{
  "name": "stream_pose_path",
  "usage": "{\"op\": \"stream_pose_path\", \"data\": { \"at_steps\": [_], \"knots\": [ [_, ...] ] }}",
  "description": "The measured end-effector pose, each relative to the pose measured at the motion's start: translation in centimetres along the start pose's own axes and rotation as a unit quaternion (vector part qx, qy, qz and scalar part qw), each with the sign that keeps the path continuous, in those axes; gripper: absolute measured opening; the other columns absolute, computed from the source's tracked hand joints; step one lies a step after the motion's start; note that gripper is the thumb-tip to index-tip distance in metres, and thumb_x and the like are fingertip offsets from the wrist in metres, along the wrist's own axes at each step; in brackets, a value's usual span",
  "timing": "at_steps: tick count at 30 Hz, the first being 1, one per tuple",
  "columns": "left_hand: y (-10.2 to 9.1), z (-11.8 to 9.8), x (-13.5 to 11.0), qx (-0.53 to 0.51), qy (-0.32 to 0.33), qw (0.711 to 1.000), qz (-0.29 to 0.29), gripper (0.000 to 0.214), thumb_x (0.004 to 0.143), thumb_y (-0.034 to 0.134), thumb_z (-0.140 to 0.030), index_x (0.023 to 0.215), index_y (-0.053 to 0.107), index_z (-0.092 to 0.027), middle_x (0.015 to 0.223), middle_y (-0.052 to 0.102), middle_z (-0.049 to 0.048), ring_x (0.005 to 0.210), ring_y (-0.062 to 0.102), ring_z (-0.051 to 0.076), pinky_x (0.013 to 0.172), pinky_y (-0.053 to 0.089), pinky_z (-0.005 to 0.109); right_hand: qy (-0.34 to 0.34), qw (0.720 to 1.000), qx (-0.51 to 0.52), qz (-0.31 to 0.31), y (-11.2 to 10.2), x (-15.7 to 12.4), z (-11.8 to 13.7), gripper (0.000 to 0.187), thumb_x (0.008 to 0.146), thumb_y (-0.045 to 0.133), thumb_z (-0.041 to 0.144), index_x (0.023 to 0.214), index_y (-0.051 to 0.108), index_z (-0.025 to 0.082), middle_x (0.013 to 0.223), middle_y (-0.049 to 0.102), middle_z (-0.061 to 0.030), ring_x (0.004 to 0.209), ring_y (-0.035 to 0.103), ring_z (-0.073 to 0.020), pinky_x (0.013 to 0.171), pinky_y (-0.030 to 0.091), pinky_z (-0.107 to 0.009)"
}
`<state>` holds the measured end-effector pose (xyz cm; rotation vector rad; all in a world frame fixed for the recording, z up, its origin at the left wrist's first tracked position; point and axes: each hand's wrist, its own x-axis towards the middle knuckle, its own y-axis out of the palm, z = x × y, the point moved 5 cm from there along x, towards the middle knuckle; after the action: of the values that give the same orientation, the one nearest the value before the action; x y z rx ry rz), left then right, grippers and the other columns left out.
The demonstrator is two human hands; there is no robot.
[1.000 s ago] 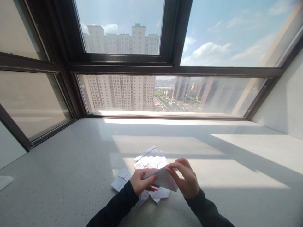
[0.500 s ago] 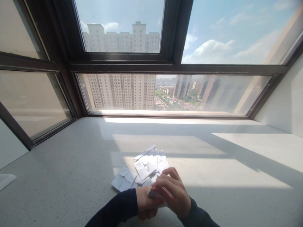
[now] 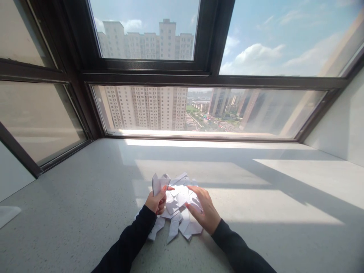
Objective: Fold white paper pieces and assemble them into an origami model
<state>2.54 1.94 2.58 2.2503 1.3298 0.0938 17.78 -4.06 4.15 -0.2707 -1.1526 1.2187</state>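
Observation:
Pinched upright in my left hand (image 3: 157,201) is a folded piece of white paper (image 3: 159,184), raised at the left side of a loose pile. My right hand (image 3: 203,208) holds nothing; its thumb and fingers are spread apart over the right side of the pile. Between and below both hands lies the pile of folded white papers (image 3: 182,195), several pieces overlapping at odd angles. One narrow folded paper (image 3: 173,231) points toward me at the near edge. My left hand and forearm hide part of the pile.
The papers lie on a pale speckled window sill (image 3: 85,212), crossed by sunlight and shadow. A dark window frame (image 3: 199,138) bounds the far side, with tall buildings outside. A white object (image 3: 8,215) shows at the left edge.
My hands, together half a second ago around something partly hidden, have parted. The left moved up and left and shows a folded paper; the right has opened. More papers show at the pile's near side.

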Motion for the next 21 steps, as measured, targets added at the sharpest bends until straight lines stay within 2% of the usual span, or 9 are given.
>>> {"op": "stream_pose_path", "data": {
  "at_steps": [3,6,8,13,16,18,21],
  "knots": [
    [-0.5,-0.1,0.2,-0.002,0.016,0.999,-0.028,0.036,0.062,0.062,-0.04,0.087,0.06,-0.014,0.036,0.028,-0.0112,0.025,0.016,0.0,0.028,0.009,0.017,-0.035,0.995,-0.042,0.08,1.3,0.1,0.5,0.062,0.07,0.051,0.047,0.122,0.035,0.018,0.121,0.045,-0.0122,0.115,0.032,-0.031,0.093,0.022,-0.05],
    [-0.7,0.3,0.5,-0.007,0.015,0.999,-0.036,0.038,0.062,0.061,-0.041,0.087,0.058,-0.013,0.036,0.027,-0.0121,0.025,0.015,0.0,0.028,0.009,0.016,-0.024,0.985,-0.06,0.16,2.2,0.3,0.5,0.048,0.072,0.05,0.043,0.116,0.044,0.024,0.117,0.05,-0.0091,0.113,0.035,-0.0304,0.093,0.014,-0.055],
    [-0.9,0.6,0.8,-0.01,0.012,0.999,-0.036,0.037,0.062,0.06,-0.041,0.086,0.057,-0.012,0.036,0.027,-0.0125,0.025,0.014,0.0,0.028,0.009,0.016,0.001,0.983,-0.06,0.172,2.2,0.4,0.3,0.039,0.074,0.05,0.035,0.111,0.048,0.025,0.112,0.054,-0.0076,0.108,0.042,-0.0275,0.093,0.014,-0.054],
    [-1.4,1.3,1.4,-0.013,0.004,0.999,-0.037,0.033,0.064,0.058,-0.039,0.084,0.055,-0.013,0.037,0.027,-0.0123,0.025,0.017,0.0,0.029,0.009,0.015,0.016,0.986,-0.084,0.142,2.0,0.7,0.2,0.045,0.069,0.056,0.021,0.113,0.046,0.023,0.104,0.059,-0.0079,0.096,0.05,-0.0239,0.092,0.02,-0.049],
    [-1.5,1.4,1.5,-0.007,-0.001,0.999,-0.031,0.034,0.066,0.056,-0.04,0.085,0.056,-0.012,0.036,0.028,-0.012,0.025,0.016,0.0,0.029,0.008,0.016,0.009,0.989,-0.092,0.113,2.1,1.0,0.2,0.031,0.07,0.054,0.016,0.1,0.056,0.025,0.09,0.063,-0.0041,0.086,0.054,-0.0218,0.086,0.027,-0.046],
    [-1.4,1.2,1.4,0.001,-0.001,1.0,-0.028,0.035,0.066,0.057,-0.04,0.086,0.056,-0.011,0.034,0.028,-0.0119,0.024,0.016,0.001,0.028,0.008,0.017,0.015,0.995,-0.065,0.068,1.7,1.2,-0.1,0.021,0.074,0.049,0.016,0.087,0.061,0.025,0.08,0.063,-0.0022,0.078,0.055,-0.0194,0.079,0.034,-0.04],
    [-1.3,0.4,1.1,0.007,0.018,0.999,-0.032,0.038,0.065,0.059,-0.039,0.092,0.056,-0.012,0.034,0.029,-0.012,0.024,0.017,0.001,0.028,0.009,0.017,0.051,0.997,0.007,-0.056,0.1,1.2,-1.2,0.018,0.078,0.043,0.02,0.079,0.061,0.02,0.073,0.062,-0.003,0.07,0.055,-0.0174,0.067,0.04,-0.031]
  ]
}}
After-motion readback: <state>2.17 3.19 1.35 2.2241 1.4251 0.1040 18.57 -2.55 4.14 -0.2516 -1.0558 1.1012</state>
